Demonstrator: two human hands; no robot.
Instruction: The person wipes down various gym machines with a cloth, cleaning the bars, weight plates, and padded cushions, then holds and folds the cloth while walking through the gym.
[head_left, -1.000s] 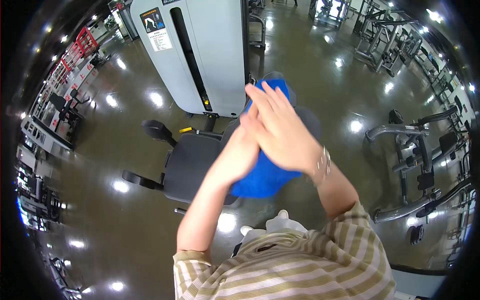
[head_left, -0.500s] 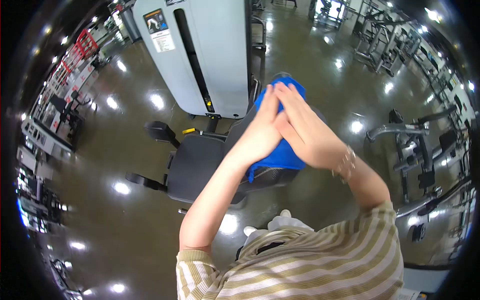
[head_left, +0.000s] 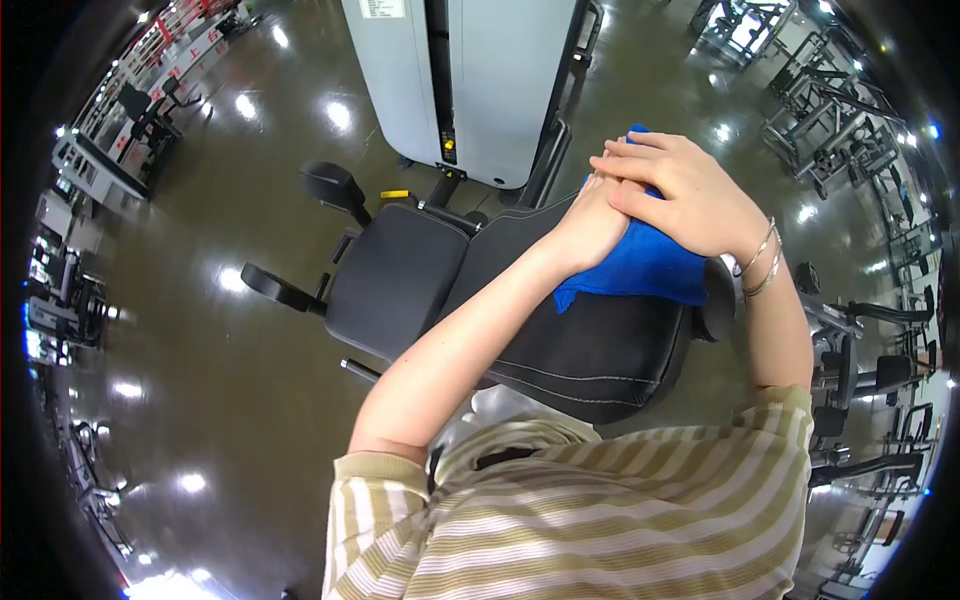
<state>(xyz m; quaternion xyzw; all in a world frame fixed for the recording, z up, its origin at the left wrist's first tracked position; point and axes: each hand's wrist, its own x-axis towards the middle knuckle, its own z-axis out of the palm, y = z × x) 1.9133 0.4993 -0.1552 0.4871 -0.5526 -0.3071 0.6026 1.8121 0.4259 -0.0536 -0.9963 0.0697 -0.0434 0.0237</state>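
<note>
A blue cloth point(head_left: 650, 265) lies over the upper part of a black padded backrest point(head_left: 590, 345) on a gym machine. My left hand point(head_left: 596, 225) rests on the cloth with its fingers stretched forward, partly covered by my right hand. Flat across the back of the left one, my right hand point(head_left: 695, 200) has its fingers somewhat apart and a bracelet at the wrist. Neither hand's fingers are wrapped round the cloth; both look open. The cloth under the palms is hidden.
Left of the backrest is the black seat point(head_left: 395, 280), with two padded rollers point(head_left: 335, 187) sticking out beyond it. A tall grey weight-stack housing point(head_left: 500, 90) stands ahead. Other machines point(head_left: 875, 375) line the right side. Ceiling lights reflect in the shiny floor point(head_left: 215, 390).
My hands have shifted right and slightly nearer over the cloth, and the right hand now lies across the left. The view has moved closer to the backrest.
</note>
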